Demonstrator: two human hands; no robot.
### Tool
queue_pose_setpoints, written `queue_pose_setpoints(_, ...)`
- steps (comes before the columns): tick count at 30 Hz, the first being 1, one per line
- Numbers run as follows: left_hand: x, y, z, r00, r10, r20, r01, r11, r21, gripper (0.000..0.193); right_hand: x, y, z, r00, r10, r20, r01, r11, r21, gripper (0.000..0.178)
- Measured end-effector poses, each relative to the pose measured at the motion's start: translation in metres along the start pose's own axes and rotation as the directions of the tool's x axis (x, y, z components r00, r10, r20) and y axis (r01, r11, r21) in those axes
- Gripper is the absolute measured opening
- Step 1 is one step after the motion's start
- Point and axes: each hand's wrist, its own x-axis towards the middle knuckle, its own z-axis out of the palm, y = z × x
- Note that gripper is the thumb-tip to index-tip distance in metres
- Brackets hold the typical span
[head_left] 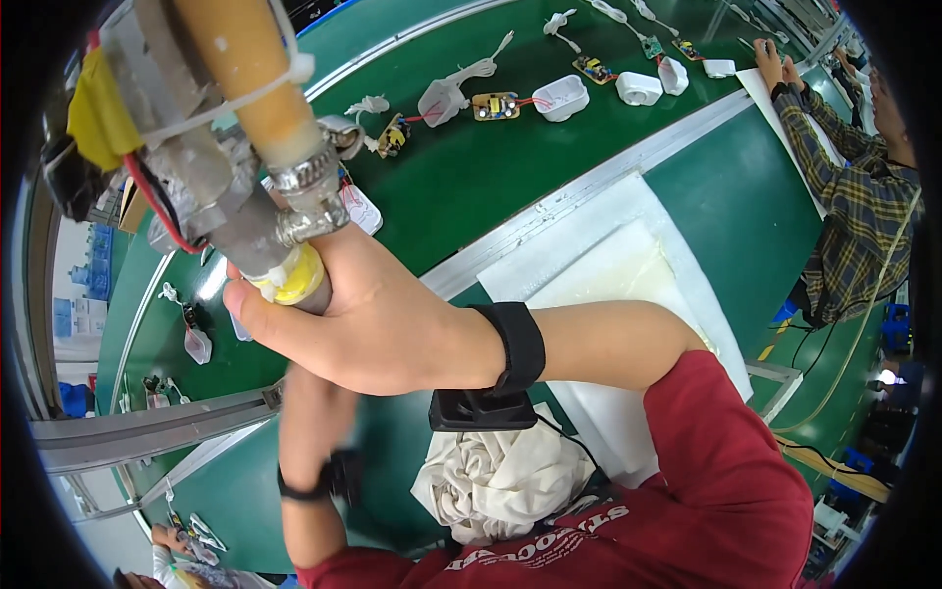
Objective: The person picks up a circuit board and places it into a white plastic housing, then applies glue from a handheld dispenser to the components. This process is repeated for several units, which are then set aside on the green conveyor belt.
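Note:
My right hand (383, 319) reaches in from the right, a black band round its wrist, and is wrapped round the lower end of a bulky glue gun (231, 211). An amber tube, metal hose clamps, red and black wires and yellow tape show on this tool. Beneath my right hand, my left hand (316, 417) is smeared by motion; its fingers are hidden, so I cannot tell what it holds. A white plastic housing (363, 211) lies on the green belt just behind the tool, partly covered by it.
Along the green conveyor belt (432, 236) lie several white housings (561, 98) with wired circuit boards (496, 106) and white cords. White foam sheets (589, 211) cover part of the bench. A bundled cream cloth (505, 471) lies near my body. A co-worker in plaid (854, 236) works at right.

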Motion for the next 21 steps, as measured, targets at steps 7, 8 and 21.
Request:
queue_pose_setpoints(7,-0.106,0.027,0.067,0.983,0.136,0.123,-0.133,0.991,-0.031,0.029,-0.002,0.014,-0.002,0.999,0.047,0.011,-0.046,0.996,-0.071,0.014)
queue_pose_setpoints(8,-0.112,0.026,0.074,0.988,0.132,0.074,-0.132,0.991,-0.007,0.029,-0.002,0.014,-0.001,0.998,0.057,0.009,-0.056,0.996,-0.075,0.01)
queue_pose_setpoints(21,-0.117,0.026,0.081,0.987,0.158,0.034,-0.161,0.975,0.154,0.02,0.0,0.008,0.01,0.994,0.102,0.046,-0.091,0.977,-0.193,0.011)
